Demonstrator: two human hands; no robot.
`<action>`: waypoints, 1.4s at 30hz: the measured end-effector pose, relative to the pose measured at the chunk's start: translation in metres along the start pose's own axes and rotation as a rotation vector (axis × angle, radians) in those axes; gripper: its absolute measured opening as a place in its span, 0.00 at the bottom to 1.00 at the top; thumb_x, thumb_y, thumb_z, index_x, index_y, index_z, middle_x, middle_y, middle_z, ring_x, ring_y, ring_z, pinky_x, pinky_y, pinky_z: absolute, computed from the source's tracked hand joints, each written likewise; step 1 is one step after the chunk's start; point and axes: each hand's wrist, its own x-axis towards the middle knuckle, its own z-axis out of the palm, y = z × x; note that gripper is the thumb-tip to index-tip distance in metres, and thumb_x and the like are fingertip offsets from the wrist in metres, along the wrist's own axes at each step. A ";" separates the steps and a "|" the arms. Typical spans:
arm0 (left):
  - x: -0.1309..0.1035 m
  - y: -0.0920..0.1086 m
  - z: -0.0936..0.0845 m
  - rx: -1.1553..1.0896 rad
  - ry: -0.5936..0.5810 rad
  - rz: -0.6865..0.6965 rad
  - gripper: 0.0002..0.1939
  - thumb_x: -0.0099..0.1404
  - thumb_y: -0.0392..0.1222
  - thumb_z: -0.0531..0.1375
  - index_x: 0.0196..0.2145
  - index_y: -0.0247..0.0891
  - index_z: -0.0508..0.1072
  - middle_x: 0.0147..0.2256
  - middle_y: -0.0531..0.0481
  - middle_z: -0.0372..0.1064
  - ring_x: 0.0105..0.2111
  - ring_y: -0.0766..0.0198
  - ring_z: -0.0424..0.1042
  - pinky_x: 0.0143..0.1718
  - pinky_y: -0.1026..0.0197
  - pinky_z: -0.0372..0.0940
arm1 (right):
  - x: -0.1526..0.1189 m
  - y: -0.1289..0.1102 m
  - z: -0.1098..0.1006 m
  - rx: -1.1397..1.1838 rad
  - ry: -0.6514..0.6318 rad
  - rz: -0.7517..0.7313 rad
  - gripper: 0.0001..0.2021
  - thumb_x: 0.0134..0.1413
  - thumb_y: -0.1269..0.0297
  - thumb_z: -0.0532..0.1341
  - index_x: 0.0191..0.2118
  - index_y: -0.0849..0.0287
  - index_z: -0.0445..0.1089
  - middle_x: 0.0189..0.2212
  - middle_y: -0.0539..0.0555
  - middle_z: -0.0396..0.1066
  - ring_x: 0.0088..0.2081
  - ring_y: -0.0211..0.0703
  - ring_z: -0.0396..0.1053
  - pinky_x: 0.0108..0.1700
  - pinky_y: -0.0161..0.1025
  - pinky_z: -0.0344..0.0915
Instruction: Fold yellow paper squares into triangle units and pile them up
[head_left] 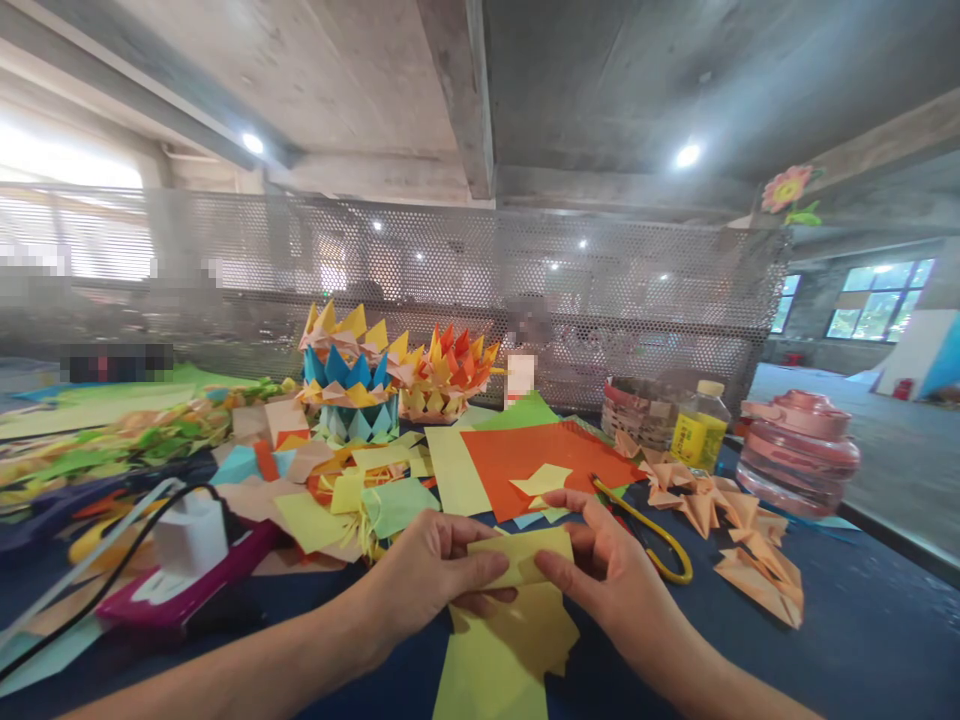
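Observation:
A small yellow paper rectangle (523,556) is held between my two hands, above the dark blue table. My left hand (442,572) pinches its left end, thumb on the front and fingers behind. At the right end, my right hand (600,560) grips it with the thumb in front; the index finger is raised above the upper edge. Beneath lie more yellow paper pieces (499,660), partly covered by the held one and its shadow. Yellow-handled scissors (667,550) rest just right of my right hand.
Orange sheets (540,455) lie ahead, with folded peach pieces (761,575) at the right. Behind stand folded-paper crowns (360,380), a yellow-labelled bottle (699,428) and a pink jug (799,455). A magenta power strip (187,580) with cables sits left among paper scraps.

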 end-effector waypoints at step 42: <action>-0.010 0.011 0.011 0.192 -0.019 -0.051 0.10 0.47 0.44 0.62 0.21 0.32 0.71 0.18 0.55 0.61 0.18 0.70 0.57 0.20 0.68 0.51 | -0.009 -0.003 0.008 -0.315 -0.029 -0.100 0.14 0.54 0.56 0.61 0.25 0.62 0.70 0.22 0.49 0.67 0.26 0.37 0.63 0.28 0.31 0.60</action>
